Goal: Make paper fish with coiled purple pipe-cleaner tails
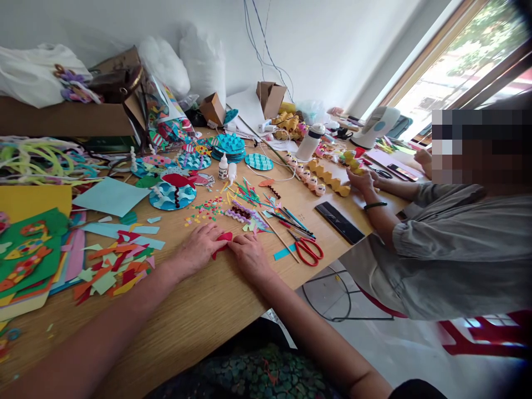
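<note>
A small red paper piece lies at the tabletop between my two hands. My left hand grips its left side with the fingers closed. From the right, my right hand has its fingers pressed together at the paper's edge. The exact shape of the piece is partly hidden by my fingers. Just beyond are purple and brown pipe cleaners and bits of confetti. Red-handled scissors rest to the right, beside a wooden stick and several pencils.
Paper scraps and coloured sheets cover the left side. Behind stand a blue paper plate with a red fish, glue bottles and stacked blue plates. A phone lies near the edge; a co-worker's hand holds yellow craft.
</note>
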Available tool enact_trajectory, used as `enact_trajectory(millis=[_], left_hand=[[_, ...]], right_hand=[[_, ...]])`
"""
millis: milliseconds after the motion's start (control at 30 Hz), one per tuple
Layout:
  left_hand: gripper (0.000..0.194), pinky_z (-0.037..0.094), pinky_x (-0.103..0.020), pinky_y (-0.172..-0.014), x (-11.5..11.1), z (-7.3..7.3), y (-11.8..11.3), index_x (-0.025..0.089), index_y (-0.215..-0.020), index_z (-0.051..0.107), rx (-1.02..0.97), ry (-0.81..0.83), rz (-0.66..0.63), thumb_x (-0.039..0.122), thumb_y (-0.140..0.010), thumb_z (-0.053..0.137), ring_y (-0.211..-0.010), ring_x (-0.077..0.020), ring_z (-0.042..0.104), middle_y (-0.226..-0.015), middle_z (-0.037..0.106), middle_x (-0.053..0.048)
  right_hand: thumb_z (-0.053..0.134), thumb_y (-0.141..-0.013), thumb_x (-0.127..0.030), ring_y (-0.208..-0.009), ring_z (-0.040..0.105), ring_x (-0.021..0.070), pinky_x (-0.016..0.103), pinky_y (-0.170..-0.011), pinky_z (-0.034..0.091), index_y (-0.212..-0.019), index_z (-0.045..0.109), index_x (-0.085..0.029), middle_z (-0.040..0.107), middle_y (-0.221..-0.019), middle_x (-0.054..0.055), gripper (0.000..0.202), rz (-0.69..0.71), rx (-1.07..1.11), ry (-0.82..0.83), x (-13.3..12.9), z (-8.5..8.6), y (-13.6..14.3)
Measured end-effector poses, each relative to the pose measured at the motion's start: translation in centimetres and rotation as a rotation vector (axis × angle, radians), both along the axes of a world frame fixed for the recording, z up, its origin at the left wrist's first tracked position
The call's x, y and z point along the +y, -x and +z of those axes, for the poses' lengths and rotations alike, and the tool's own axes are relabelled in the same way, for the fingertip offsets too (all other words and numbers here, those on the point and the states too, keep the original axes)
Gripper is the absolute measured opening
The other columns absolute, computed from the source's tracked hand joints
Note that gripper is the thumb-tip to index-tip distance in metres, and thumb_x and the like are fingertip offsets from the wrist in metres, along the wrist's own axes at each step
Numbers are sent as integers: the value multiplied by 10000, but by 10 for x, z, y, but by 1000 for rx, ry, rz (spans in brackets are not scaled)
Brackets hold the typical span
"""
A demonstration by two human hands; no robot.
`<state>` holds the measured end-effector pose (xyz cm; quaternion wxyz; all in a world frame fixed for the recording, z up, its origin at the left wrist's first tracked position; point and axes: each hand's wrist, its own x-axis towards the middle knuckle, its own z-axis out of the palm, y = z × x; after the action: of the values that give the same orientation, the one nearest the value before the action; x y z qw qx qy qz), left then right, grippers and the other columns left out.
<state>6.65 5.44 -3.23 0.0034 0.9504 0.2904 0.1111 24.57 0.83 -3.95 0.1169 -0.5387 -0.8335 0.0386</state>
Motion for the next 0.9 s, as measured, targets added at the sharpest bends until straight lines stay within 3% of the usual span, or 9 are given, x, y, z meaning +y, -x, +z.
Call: enact_trajectory(millis=[433, 733, 900], left_hand=[[293, 291, -511, -986, 1, 1, -2, 241, -1072, 611, 45, -114, -8, 140, -821, 498, -1172, -274, 391, -1172, 562, -94], [339, 201, -540, -1029, -3, 20, -7, 254, -1094, 591, 138, -86, -13, 111, -795, 521, -1178, -262, 416, -1152, 593, -63], [360, 158, -567, -1036, -4, 21, -8, 233, -1101, 590, 167, -97, -35, 87, -779, 518, -1188, -286, 412, -1165, 590, -68]], right_hand=[[453, -885, -225, -831, 467, 199, 325, -803, 306, -950, 646, -223, 629, -880, 47, 203, -8, 25, 42, -2, 6, 2], [440, -889, -205, -841, 480, 193, 323, -808, 314, -971, 649, -230, 637, -901, 50, 226, -2, 34, 38, -3, 7, 2], [434, -891, -211, -843, 484, 199, 329, -812, 315, -988, 645, -230, 635, -905, 56, 233, 8, 21, 38, -4, 5, 1]])
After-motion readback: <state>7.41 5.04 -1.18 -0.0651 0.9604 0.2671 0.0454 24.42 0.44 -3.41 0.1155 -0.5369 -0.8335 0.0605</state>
